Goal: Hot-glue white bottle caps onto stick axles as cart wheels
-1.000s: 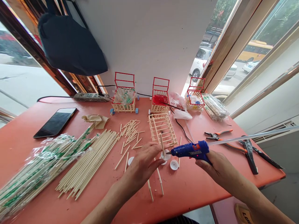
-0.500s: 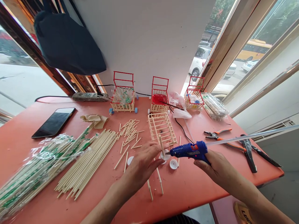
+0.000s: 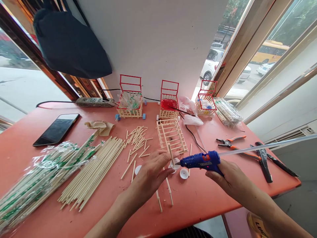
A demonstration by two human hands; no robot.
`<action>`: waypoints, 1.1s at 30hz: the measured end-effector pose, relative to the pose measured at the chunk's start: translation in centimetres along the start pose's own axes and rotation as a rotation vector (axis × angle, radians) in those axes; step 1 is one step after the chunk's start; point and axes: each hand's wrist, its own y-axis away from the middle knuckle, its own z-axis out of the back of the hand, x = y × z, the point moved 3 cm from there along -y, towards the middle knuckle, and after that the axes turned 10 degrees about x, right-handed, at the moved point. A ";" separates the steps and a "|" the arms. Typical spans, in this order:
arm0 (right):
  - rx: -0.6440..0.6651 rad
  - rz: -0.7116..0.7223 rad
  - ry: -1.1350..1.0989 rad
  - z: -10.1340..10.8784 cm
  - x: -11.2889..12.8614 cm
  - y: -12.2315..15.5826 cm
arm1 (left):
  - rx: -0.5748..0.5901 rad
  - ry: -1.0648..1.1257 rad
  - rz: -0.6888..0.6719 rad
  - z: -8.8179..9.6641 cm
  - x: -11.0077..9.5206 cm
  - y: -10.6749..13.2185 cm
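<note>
My right hand (image 3: 226, 173) is closed round the handle of a blue hot glue gun (image 3: 199, 160), a clear glue stick trailing from its back. The gun's nozzle points into a white bottle cap (image 3: 174, 162), at the foot of a short wooden stick (image 3: 170, 152) that stands tilted in it. My left hand (image 3: 155, 168) has its fingers closed around the cap; the fingertips are partly hidden. Beside them lies a second white cap (image 3: 184, 174), and another cap (image 3: 138, 170) is half covered by my left hand. Just beyond is a small wooden stick frame (image 3: 171, 135).
Small stick carts (image 3: 130, 102) with red handles stand along the wall. To the left lie bundled sticks (image 3: 91, 172), a plastic-wrapped pack (image 3: 42, 178) and a phone (image 3: 56, 130). Cut pieces (image 3: 137, 140) are scattered centrally. Pliers (image 3: 239, 150) lie right; a black cable (image 3: 194, 135) crosses behind.
Almost nothing differs. My hands, the glue gun, the cap and the stick keep their places; the view has shifted very slightly.
</note>
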 end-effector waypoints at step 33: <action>-0.037 -0.006 -0.001 0.1 -0.6 0.2 | -0.003 -0.026 0.013 0.0 0.2 0.2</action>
